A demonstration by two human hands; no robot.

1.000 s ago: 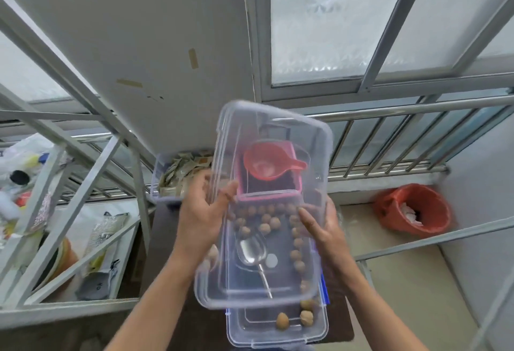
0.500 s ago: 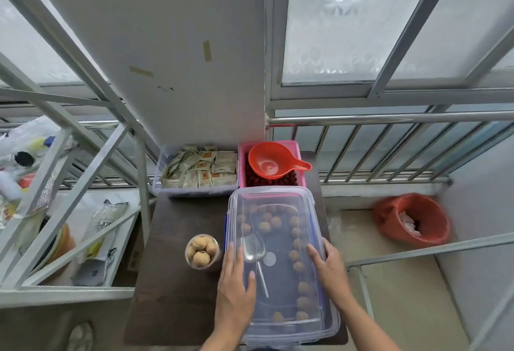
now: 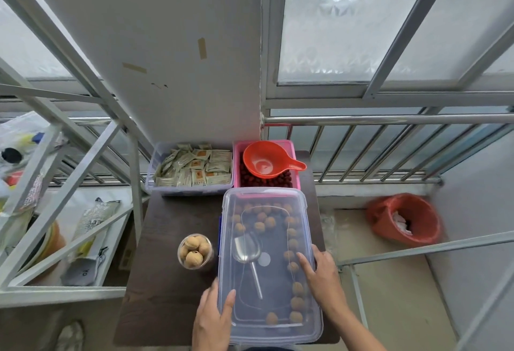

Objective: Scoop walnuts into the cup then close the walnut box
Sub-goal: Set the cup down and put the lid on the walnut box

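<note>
The lid [image 3: 267, 264] lies on the walnut box [image 3: 222, 281] at the table's [image 3: 155, 281] right; the cup [image 3: 194, 251] beside it holds walnuts, so scooping looks done. Left hand [image 3: 212, 318] and right hand [image 3: 322, 275] rest open-fingered on the lid edges; only pressing it shut seems left.

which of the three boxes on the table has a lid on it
The clear walnut box nearest the person, under both hands. The sachet box and the pink box holding the orange scoop stand open.
</note>
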